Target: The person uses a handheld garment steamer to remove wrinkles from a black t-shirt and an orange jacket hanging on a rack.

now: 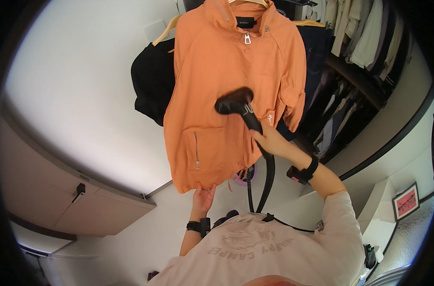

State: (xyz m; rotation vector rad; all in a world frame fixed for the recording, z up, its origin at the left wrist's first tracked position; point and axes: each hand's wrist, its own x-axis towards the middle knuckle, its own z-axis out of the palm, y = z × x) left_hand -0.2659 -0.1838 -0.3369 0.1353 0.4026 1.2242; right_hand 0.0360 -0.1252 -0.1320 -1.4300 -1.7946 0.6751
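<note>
An orange zip-up jacket (pixel 206 85) hangs on a wooden hanger (pixel 252 3) in front of me. My right hand (pixel 274 141) grips the handle of a black garment steamer (pixel 235 102), whose head is over the middle of the jacket front. A black hose (pixel 269 182) runs down from the handle. My left hand (pixel 203 196) pinches the jacket's bottom hem at its lower left, below a zipped pocket (pixel 202 150). Whether the steamer head touches the fabric, I cannot tell.
Behind the jacket hang a black garment (pixel 151 82) and dark blue clothing (pixel 311 60). Racks of clothes (pixel 363 39) fill the upper right. A door with a handle (pixel 79 193) stands at the left. A framed picture (pixel 405 202) sits at the right.
</note>
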